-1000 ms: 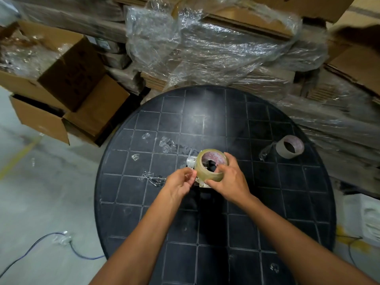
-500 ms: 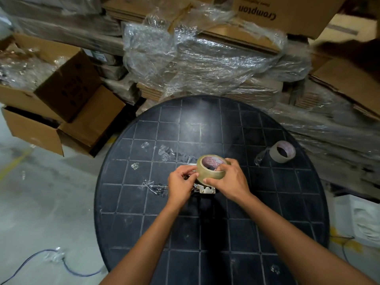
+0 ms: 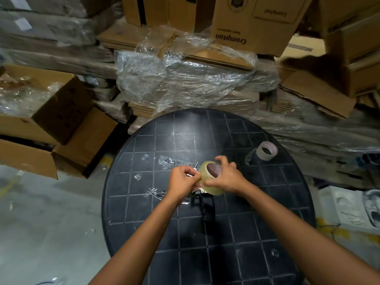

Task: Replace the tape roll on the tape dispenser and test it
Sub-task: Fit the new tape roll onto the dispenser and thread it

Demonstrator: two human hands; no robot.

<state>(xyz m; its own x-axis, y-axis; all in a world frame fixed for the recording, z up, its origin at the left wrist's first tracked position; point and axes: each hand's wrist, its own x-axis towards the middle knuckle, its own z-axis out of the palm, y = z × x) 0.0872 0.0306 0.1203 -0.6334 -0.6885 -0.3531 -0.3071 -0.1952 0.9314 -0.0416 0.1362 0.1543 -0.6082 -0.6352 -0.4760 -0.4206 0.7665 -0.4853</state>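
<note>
A full roll of clear-brown tape (image 3: 209,178) sits on the tape dispenser, whose dark handle (image 3: 206,208) lies on the round black table (image 3: 267,223) pointing toward me. My right hand (image 3: 226,177) grips the roll from the right, fingers over its top edge. My left hand (image 3: 183,181) pinches at the roll's left edge, where the dispenser's metal frame shows; its fingertips are closed, and whether they hold the tape end I cannot tell. A nearly used-up tape roll (image 3: 266,150) lies at the table's far right.
Scraps of clear tape (image 3: 155,193) stick to the table left of my hands. An open cardboard box (image 3: 61,124) stands to the left. Plastic-wrapped flat cartons (image 3: 185,83) and stacked boxes (image 3: 253,23) rise behind the table. White foam packing (image 3: 349,206) lies at right.
My view has tilted up and the table looks lower in frame. My right hand's fingers have lifted over the roll's top, and my left hand has closed in on the roll's left edge.
</note>
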